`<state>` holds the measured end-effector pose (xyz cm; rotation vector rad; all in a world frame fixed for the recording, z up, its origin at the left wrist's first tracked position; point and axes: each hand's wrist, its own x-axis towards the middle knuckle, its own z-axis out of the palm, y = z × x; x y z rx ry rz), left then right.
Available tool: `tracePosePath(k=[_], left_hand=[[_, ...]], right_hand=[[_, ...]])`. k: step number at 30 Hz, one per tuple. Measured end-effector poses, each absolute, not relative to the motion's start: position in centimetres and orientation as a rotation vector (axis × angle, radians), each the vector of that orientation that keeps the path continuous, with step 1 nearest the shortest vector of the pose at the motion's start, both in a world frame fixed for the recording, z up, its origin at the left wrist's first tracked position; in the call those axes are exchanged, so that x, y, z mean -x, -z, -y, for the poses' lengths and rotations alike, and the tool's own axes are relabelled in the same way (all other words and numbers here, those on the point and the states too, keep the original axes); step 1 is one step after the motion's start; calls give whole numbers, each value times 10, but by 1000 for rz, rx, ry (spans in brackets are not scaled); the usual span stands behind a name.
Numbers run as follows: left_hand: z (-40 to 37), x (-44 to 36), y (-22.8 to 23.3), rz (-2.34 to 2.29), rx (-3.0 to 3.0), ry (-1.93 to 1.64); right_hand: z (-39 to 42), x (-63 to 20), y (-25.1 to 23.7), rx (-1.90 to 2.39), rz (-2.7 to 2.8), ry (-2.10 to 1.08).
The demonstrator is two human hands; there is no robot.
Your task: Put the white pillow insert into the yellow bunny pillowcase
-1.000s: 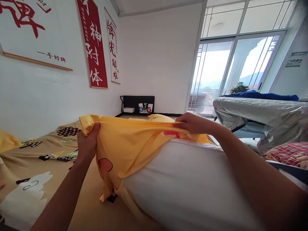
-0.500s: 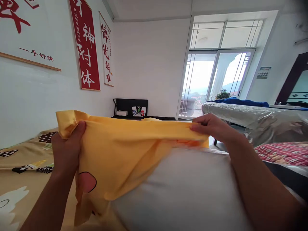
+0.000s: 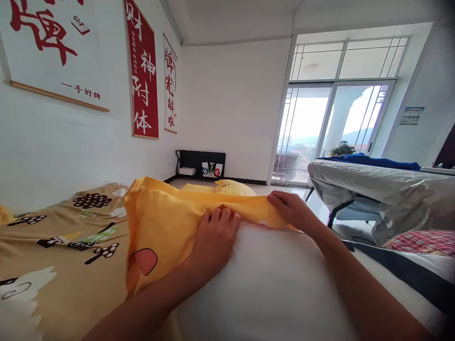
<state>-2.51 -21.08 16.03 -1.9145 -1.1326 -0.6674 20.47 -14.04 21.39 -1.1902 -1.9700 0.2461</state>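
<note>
Rm.: white wall (image 3: 234, 109), beyond pillow. Printed tan sheet (image 3: 88, 279), to L of pillow. White pillow (image 3: 270, 284), 1 pc.: nearest me; near end blurred & cut off by frame, so long axis can't be told. Yellow case (image 3: 167, 213), 1 pc.: over pillow's far L part, top edge running L–R along pillow's far side; how much pillow is inside, hidden. My L hand (image 3: 216, 237): nearer pillow's mid., atop case's edge where it meets pillow; fingers curled, close tog.; thumb hidden, can't tell if cloth's pinched. My R hand (image 3: 289, 206): at pillow's far R, thumb & fingers pinching case's edge. Pink patch (image 3: 145, 261), on case, L of pillow, partly folded.
</note>
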Motion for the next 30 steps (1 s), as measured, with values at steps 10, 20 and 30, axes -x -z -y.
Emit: tracePosePath(k=[10, 20, 30], left_hand=[[166, -8, -175, 1117, 1957, 747], [170, -22, -161, 1153, 2039, 761], [160, 51, -24, 1242, 2341, 708]], right_hand=[[157, -195, -195, 1101, 2062, -26], [144, -150, -159, 1142, 2126, 428], [143, -218, -32, 1609, 2272, 383]])
